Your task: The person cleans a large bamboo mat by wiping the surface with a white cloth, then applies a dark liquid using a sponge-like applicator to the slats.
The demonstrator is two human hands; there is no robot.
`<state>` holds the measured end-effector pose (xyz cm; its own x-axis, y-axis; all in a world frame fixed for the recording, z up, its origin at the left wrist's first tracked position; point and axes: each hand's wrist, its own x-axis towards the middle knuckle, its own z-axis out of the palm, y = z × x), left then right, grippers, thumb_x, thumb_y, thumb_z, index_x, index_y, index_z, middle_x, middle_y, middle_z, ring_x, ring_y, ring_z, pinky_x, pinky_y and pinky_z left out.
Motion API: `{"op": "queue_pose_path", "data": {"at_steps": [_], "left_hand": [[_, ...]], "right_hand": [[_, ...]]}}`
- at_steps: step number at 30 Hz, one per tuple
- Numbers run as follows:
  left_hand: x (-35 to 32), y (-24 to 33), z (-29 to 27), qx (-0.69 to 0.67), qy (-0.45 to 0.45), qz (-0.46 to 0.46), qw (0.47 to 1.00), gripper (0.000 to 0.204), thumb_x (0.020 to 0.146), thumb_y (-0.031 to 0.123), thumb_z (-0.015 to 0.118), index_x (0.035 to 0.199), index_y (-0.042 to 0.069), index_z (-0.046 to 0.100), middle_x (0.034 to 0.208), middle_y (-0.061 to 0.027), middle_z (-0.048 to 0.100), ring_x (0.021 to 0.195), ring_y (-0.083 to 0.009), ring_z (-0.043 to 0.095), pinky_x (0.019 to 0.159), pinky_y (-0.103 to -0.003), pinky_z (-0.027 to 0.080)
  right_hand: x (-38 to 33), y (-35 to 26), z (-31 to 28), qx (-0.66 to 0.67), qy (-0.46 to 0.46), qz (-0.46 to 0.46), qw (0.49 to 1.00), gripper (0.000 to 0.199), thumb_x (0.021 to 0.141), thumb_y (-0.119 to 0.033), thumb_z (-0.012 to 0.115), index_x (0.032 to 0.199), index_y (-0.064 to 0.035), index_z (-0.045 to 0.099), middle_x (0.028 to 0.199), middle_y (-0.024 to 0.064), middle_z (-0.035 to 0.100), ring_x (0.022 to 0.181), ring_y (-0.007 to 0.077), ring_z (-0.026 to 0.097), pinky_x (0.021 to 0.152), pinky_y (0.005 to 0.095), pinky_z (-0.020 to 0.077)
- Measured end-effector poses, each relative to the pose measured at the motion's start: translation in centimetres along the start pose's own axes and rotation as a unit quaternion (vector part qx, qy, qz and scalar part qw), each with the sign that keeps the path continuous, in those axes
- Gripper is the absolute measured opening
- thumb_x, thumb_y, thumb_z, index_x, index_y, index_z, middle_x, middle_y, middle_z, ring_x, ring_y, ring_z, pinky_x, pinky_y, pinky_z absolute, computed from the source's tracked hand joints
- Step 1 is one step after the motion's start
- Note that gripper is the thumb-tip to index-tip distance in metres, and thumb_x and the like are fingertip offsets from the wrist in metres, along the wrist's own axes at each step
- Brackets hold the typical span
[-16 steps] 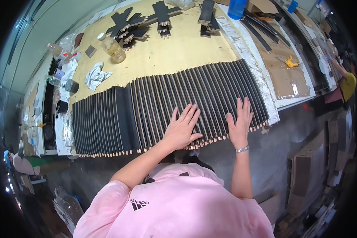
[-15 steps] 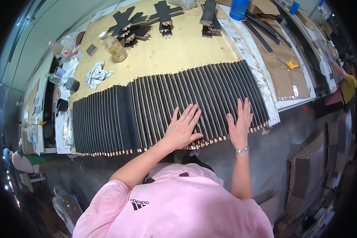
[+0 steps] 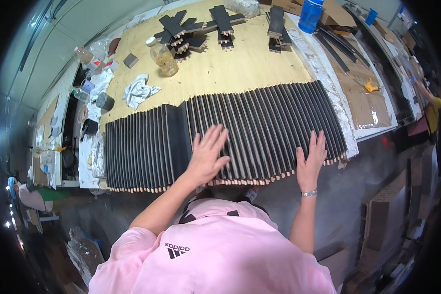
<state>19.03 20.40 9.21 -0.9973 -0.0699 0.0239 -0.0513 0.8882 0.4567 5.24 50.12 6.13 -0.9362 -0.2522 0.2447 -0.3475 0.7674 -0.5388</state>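
A long row of black wooden slats [image 3: 259,132] with pale dowel ends stands packed side by side along the table's near edge. My left hand [image 3: 208,154] lies with fingers spread on the middle of the row, just right of a spot where one slat [image 3: 179,139] shows its broad face. Further right, my right hand [image 3: 311,161] rests flat on the slats near the row's right end, thumb apart from the fingers. Neither hand grips anything. A silver bracelet [image 3: 309,193] circles my right wrist.
Behind the row are a crumpled white cloth [image 3: 139,91], a jar with a white lid [image 3: 162,59] and loose piles of black slats [image 3: 181,32]. A blue bottle [image 3: 310,15] and a yellow tool [image 3: 371,85] lie to the right. Another person [image 3: 433,110] works at far right.
My left hand has slid leftward along the slats, toward the broad-faced one. My right hand stays near the right end. The whole view has shifted slightly.
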Motion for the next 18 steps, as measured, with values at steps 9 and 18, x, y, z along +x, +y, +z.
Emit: {"op": "queue_pose_path", "data": {"at_steps": [9,18], "left_hand": [[-8.3,-19.3,-9.9,0.033,0.149,-0.054,0.987,0.072,0.092,0.027,0.058,0.155,0.01,0.029,0.159,-0.018,0.029,0.149,-0.0371,0.024,0.118,-0.059,0.016],[-18.4,-38.8,-16.9,0.041,0.232,-0.154,0.96,0.064,0.099,0.035,0.052,0.15,0.0,0.035,0.15,-0.0249,0.041,0.14,-0.0402,0.037,0.117,-0.052,0.022]], "right_hand": [[-8.0,-19.8,6.1,0.053,-0.073,-0.119,0.989,0.08,0.083,-0.032,0.071,0.152,-0.0095,0.036,0.161,0.0221,0.022,0.148,0.0419,0.023,0.115,0.0615,0.0184],[-13.4,-34.5,15.6,0.036,-0.234,-0.2,0.951,0.08,0.084,-0.04,0.072,0.151,-0.0112,0.038,0.161,0.021,0.023,0.148,0.0384,0.023,0.116,0.059,0.0225]]}}
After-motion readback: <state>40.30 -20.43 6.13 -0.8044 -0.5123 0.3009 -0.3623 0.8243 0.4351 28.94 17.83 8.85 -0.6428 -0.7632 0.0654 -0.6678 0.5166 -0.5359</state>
